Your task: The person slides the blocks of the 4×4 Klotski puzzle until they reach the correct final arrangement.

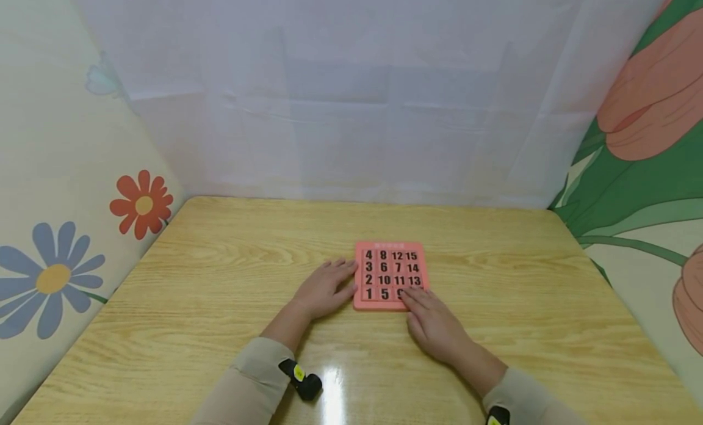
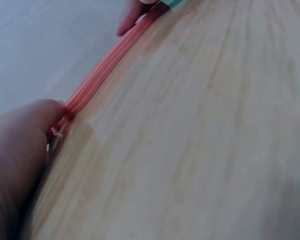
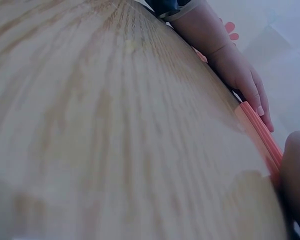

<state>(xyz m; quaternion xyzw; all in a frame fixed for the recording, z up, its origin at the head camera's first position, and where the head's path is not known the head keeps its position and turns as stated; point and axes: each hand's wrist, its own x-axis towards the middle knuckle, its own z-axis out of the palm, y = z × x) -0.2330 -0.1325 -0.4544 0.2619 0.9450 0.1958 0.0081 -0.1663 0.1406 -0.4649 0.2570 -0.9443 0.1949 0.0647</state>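
Observation:
A pink number slide puzzle [image 1: 390, 247] lies flat on the wooden table, its tiles printed with black numbers. The top row reads 4, 8, 12, 15; the bottom row starts 1, 5, then a partly covered 9. At the puzzle's left edge, my left hand [image 1: 325, 289] touches the frame with fingers and thumb extended. My right hand [image 1: 437, 325] lies over the lower right corner, straight fingertips on the tiles near the 9, hiding that corner. From the left wrist view, the puzzle's ridged pink side [image 2: 102, 72] shows between a thumb and a fingertip.
The wooden table [image 1: 219, 242] extends around the puzzle on all sides. A white sheet [image 1: 351, 107] hangs behind its far edge. Flower-printed panels stand at the left [image 1: 44, 138] and right [image 1: 648, 187]. Black wrist cameras sit on both sleeves.

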